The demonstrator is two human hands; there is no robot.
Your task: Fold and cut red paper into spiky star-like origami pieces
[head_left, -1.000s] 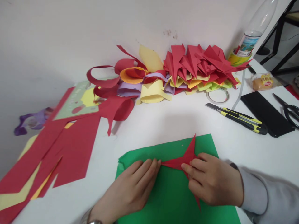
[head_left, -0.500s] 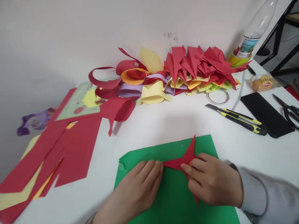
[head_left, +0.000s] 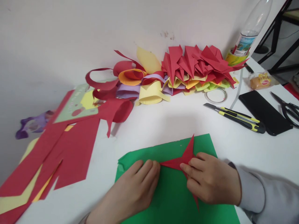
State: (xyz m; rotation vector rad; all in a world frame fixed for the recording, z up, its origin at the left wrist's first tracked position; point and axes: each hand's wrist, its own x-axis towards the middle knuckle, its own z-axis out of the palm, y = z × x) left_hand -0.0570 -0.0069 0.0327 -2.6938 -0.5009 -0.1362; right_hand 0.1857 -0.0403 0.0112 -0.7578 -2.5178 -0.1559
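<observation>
A pointy red paper shape [head_left: 181, 159] lies on a green sheet [head_left: 173, 199] on the white bench [head_left: 163, 121]. The right hand [head_left: 210, 183] presses it flat, fingers together. The left hand [head_left: 137, 186] touches its tip, fingers together. A yellow knife [head_left: 235, 116] lies well apart.

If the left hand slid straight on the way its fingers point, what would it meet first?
The left hand, flat on the green paper sheet, points up and to the right; its fingertips already seem to touch the folded red paper star.
</observation>
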